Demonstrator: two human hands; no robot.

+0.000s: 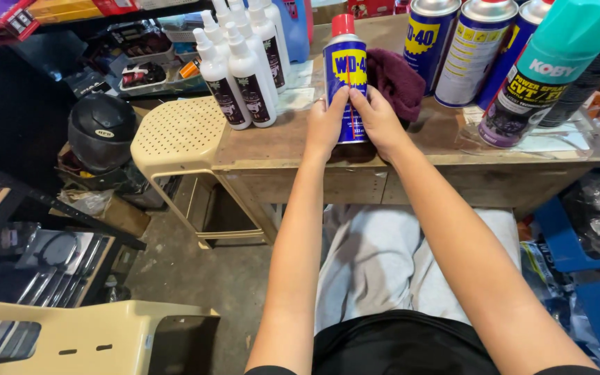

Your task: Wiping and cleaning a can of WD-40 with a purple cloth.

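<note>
- Blue and yellow spray can (345, 76) with a red cap, upright on the wooden table (272, 142), near the front edge and about midway along it.
- Left hand (326, 125) pressed against the can's left side, fingers curled round the lower body, fingertips up at the label.
- Right hand (381, 121) against the right side, fingers likewise closed on the can; thumbs meeting across the front, over a thin red straw lying along the label.
- Both-handed clasp, then, with the base seemingly down on the table, though hidden behind the palms, so hard to say for sure.
- Step in hand, by the look of it: steadying or gripping the can where it stands, not yet lifting or spraying; red cap on.
- Next move, as a judgement: calls for a firm squeeze from both sides and a straight pull toward the front edge, clear of the neighbours.
- Dark red cloth (397, 80) touching the can's right side, just behind the right hand.
- White spray bottles (241, 73) clustered near the table's left end, apart from the can.
- Taller cans (463, 48) along the back right, and a teal-topped can (543, 69) nearest the right edge.
- Beige perforated stool (178, 135) butted against the table's left end.
</note>
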